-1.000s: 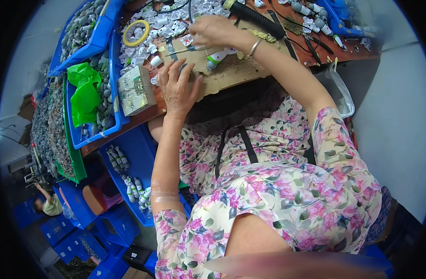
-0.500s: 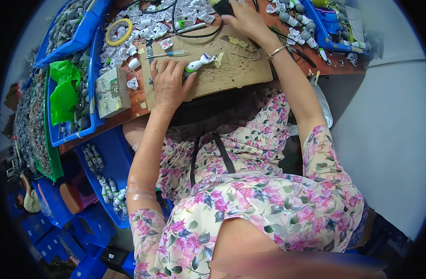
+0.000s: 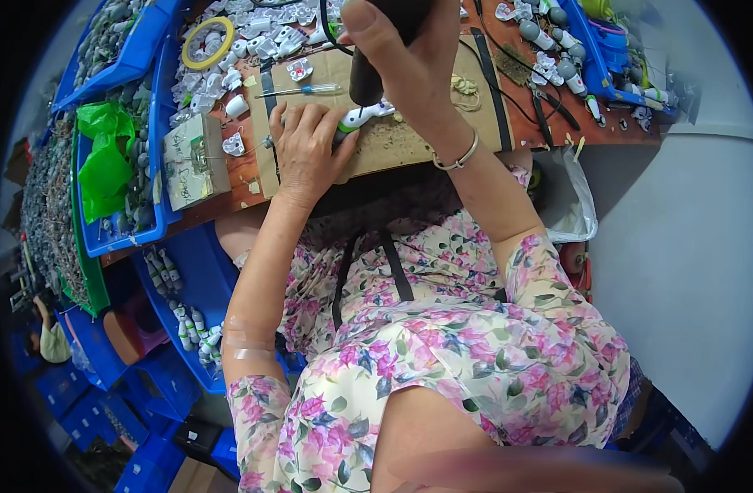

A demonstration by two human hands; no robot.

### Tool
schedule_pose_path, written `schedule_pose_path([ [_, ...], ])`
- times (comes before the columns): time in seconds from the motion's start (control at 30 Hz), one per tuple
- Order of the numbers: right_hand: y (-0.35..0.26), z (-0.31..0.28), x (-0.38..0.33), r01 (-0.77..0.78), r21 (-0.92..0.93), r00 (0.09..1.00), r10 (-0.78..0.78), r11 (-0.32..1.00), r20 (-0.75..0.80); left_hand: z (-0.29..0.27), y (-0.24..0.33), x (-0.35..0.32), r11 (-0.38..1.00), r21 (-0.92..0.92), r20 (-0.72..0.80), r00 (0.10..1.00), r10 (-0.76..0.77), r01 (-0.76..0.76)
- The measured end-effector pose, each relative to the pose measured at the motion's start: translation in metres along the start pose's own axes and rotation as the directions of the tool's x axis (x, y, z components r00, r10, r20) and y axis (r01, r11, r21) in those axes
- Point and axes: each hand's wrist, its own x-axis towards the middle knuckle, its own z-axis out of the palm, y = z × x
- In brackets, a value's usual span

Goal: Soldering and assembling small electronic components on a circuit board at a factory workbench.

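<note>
On a brown cardboard sheet (image 3: 393,156), my left hand (image 3: 301,152) grips a white and green plastic toy part (image 3: 358,117), pinning it down with the thumb at its near side. My right hand (image 3: 413,78) is wrapped around a black electric screwdriver (image 3: 366,80), held upright above the toy part. Its thin bit points down at the white plastic; whether it touches a screw is too small to tell. A hand screwdriver with a clear blue handle (image 3: 317,88) lies just beyond my left fingers.
Loose white plastic parts and a yellow tape roll (image 3: 187,54) cover the table's far left. Pliers (image 3: 545,123) lie at the right. Blue bins (image 3: 158,193) flank the table, one holding a green bag (image 3: 105,168). A white bag (image 3: 575,209) hangs below the right edge.
My right hand has come back toward me from the far side, bringing the black electric screwdriver over the toy part. My left hand stays almost in place on the part.
</note>
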Motion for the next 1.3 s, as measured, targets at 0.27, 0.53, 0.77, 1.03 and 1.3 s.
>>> schedule_pose_path([
  [0.27, 0.003, 0.0, -0.013, -0.085, -0.01, 0.996, 0.085, 0.996, -0.012, 0.0, -0.002, 0.003, 1.0, 0.008, 0.005, 1.0, -0.006, 0.006],
  [0.53, -0.009, 0.012, -0.019, 0.089, -0.193, 0.995, -0.094, 0.977, -0.016, 0.004, -0.007, 0.004, 0.999, -0.007, -0.024, 0.999, 0.046, -0.046],
  [0.77, -0.005, 0.005, -0.024, -0.117, -0.28, 0.992, 0.126, 0.953, 0.017, 0.001, -0.005, 0.007, 0.998, -0.012, -0.034, 0.998, 0.061, -0.061],
  [1.03, 0.0, 0.006, -0.016, -0.037, 0.051, 0.998, 0.039, 0.998, -0.041, 0.0, -0.005, 0.007, 0.999, 0.0, -0.023, 0.999, 0.045, -0.045],
  [1.3, -0.005, -0.001, 0.004, -0.074, 0.018, 0.988, 0.075, 0.997, -0.134, -0.017, -0.002, 0.025, 0.998, -0.051, -0.082, 0.996, 0.025, -0.029],
])
